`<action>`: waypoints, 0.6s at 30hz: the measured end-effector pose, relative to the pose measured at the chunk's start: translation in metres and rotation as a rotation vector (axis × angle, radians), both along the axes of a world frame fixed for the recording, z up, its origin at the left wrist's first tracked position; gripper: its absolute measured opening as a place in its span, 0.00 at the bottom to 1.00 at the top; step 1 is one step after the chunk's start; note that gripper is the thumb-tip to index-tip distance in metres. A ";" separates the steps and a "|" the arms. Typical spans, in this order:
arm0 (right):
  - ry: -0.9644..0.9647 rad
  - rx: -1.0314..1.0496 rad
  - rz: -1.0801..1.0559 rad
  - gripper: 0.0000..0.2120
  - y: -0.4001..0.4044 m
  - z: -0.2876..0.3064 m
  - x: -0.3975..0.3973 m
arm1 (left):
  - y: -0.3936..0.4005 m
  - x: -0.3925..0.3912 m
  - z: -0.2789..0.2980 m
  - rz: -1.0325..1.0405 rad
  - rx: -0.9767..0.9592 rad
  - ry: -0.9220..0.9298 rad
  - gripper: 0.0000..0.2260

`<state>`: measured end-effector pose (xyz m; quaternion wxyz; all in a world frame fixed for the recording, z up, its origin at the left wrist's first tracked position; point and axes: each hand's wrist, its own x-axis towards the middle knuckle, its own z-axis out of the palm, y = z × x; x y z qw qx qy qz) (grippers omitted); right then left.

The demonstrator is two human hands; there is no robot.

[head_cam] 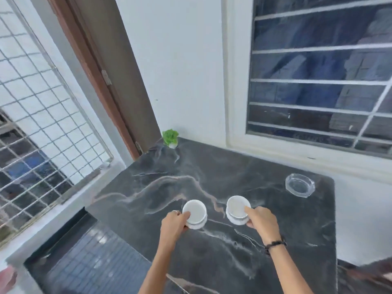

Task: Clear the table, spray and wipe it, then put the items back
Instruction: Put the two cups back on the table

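two white cups (194, 213), seemingly empty

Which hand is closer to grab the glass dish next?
Probably the right hand: the glass dish sits on its side. But both hands hold white cups, the left hand too.

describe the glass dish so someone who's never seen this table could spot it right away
Start at the dark marble table below the barred window and go to its far right corner. The glass dish sits there alone, apart from both hands. It is clear, low and empty, unlike the two white cups and the green plant.
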<state>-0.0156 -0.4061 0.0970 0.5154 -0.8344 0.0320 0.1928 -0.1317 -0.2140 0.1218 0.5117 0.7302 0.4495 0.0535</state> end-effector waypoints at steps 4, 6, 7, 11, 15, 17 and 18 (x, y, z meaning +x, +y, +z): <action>0.076 -0.047 -0.013 0.13 0.027 -0.023 0.016 | 0.037 0.036 -0.009 -0.123 0.018 0.084 0.13; 0.099 -0.045 -0.072 0.13 0.042 -0.032 0.020 | 0.057 0.053 -0.018 -0.164 -0.006 0.084 0.10; 0.112 -0.040 -0.106 0.12 0.049 -0.036 0.023 | 0.067 0.061 -0.023 -0.185 -0.027 0.088 0.10; 0.161 -0.056 -0.220 0.10 0.075 -0.052 0.036 | 0.114 0.092 -0.045 -0.288 -0.051 0.143 0.12; 0.193 -0.081 -0.307 0.10 0.101 -0.063 0.048 | 0.153 0.120 -0.055 -0.403 -0.045 0.152 0.12; 0.201 -0.104 -0.328 0.11 0.112 -0.066 0.055 | 0.171 0.131 -0.058 -0.470 -0.006 0.169 0.12; 0.210 -0.117 -0.337 0.10 0.114 -0.066 0.058 | 0.178 0.136 -0.060 -0.495 0.000 0.166 0.12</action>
